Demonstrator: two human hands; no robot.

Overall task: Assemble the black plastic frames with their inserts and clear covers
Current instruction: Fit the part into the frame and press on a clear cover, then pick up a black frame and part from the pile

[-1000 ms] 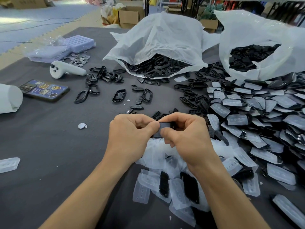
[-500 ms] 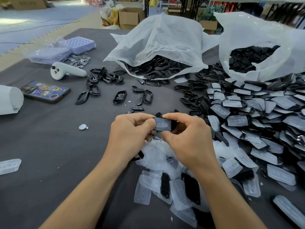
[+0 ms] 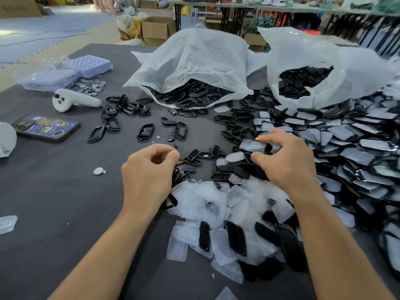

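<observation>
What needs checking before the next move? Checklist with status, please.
1. Right hand grip on the assembled piece: pinched between thumb and fingers, ok.
2. Drop spot, the finished pile, beside that hand: ok.
3. Cover fully seated on that piece: cannot tell, blurred.
4. Left hand free: loosely curled, holding nothing, ok.
5. Loose frames on the table: ok.
6. Inserts and clear covers near the hands: ok.
</observation>
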